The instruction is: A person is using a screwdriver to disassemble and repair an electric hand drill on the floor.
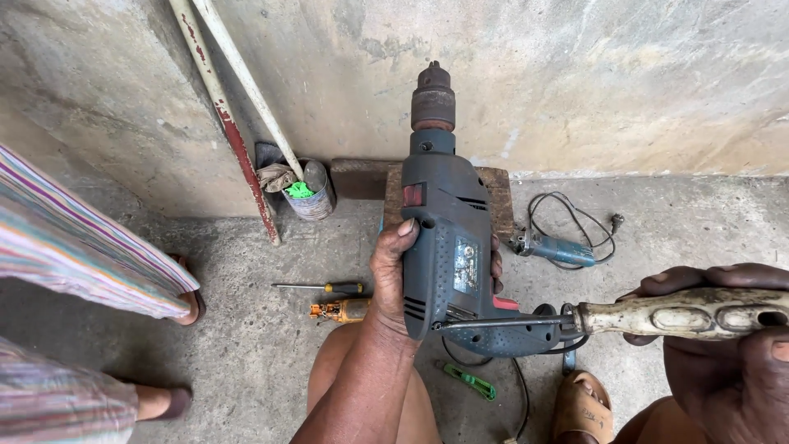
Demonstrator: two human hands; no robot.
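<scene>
My left hand (393, 275) grips the body of a blue-grey electric drill (448, 238), held upright with its rusty chuck (432, 97) pointing at the wall. My right hand (727, 345) is closed on the worn cream handle of a screwdriver (682, 312). Its metal shaft (501, 323) runs left, and the tip touches the drill's lower housing near the handle. The drill's black cord (519, 395) hangs down between my knees.
On the concrete floor lie a small blue power tool with cord (559, 247), a black-and-yellow screwdriver (325, 287), an orange part (339, 310) and a green tool (470, 381). A tin can (311, 196), two poles (238, 123), a wooden block (497, 193) stand by the wall. Another person's striped clothing (78, 238) at left.
</scene>
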